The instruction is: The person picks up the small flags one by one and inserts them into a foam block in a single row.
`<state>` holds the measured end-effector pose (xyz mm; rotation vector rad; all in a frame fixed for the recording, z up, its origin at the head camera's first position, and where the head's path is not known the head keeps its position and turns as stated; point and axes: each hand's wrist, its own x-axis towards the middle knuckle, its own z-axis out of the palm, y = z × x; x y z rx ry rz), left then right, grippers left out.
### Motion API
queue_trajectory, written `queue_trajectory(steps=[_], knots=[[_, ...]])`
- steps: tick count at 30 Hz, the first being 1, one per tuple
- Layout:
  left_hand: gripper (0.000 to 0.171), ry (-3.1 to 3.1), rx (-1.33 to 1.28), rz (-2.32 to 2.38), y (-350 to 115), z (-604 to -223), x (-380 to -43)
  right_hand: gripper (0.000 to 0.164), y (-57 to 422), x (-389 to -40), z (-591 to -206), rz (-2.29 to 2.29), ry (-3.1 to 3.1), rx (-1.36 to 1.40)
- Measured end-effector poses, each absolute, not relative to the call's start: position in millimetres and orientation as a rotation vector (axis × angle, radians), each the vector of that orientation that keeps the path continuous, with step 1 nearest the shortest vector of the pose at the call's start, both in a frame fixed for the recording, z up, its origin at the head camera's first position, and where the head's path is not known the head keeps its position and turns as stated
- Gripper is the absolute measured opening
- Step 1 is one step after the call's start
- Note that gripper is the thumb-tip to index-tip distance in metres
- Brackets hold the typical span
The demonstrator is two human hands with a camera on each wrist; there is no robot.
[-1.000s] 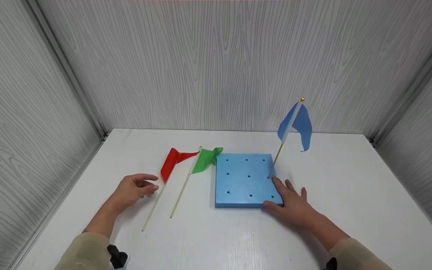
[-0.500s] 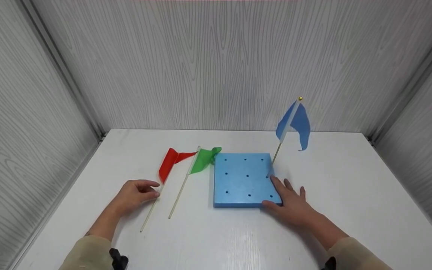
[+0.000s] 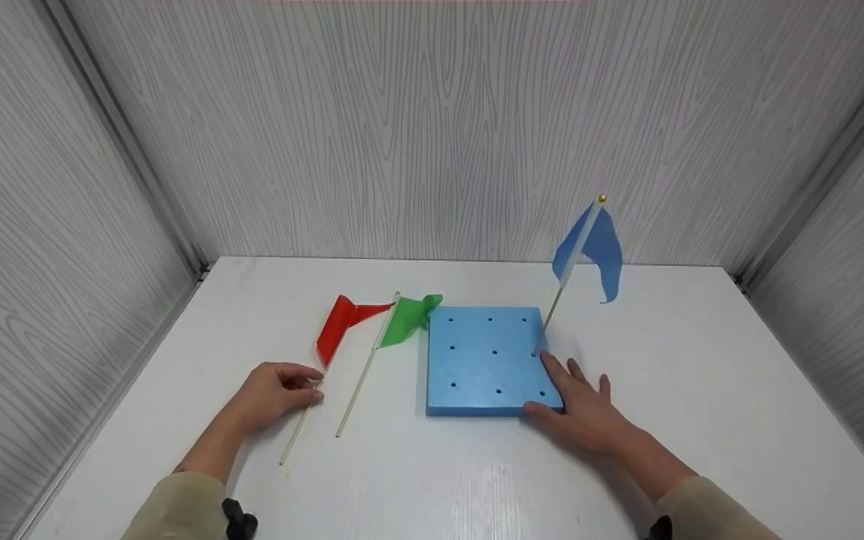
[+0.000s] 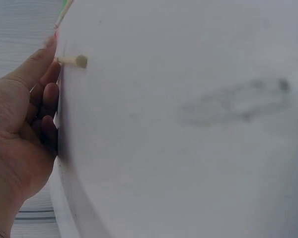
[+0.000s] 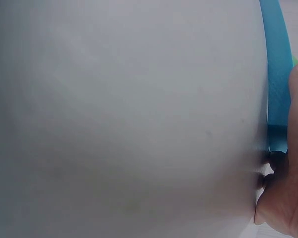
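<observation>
My left hand pinches the thin wooden stick of a red flag between thumb and fingers, just below the cloth. The stick's lower end juts past the fingers in the left wrist view. My right hand rests at the near right corner of a light blue square block with small holes in its top. Its thumb lies at the front edge, its index finger along the right side, other fingers spread. A blue flag stands tilted in a right-side hole of the block.
A green flag lies between the red flag and the block, its cloth reaching the block's left edge and the red cloth's tip reaching its stick. All sit on a white table, with grey wood-grain panels at the back and both sides.
My left hand has come down and slightly right onto the red flag's stick, and its thumb and fingers have closed round it. The right hand and the block stay put.
</observation>
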<state>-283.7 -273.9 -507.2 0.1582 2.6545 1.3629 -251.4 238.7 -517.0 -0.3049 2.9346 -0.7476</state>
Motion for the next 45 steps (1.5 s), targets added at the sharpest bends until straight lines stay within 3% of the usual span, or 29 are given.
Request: queue_trajectory(steps=[45], knots=[[0.025, 2.758, 0.098, 1.198, -266.0, -503.6, -285.3, 0.103, 239.1, -251.7, -517.0, -0.758, 2.904, -0.29]])
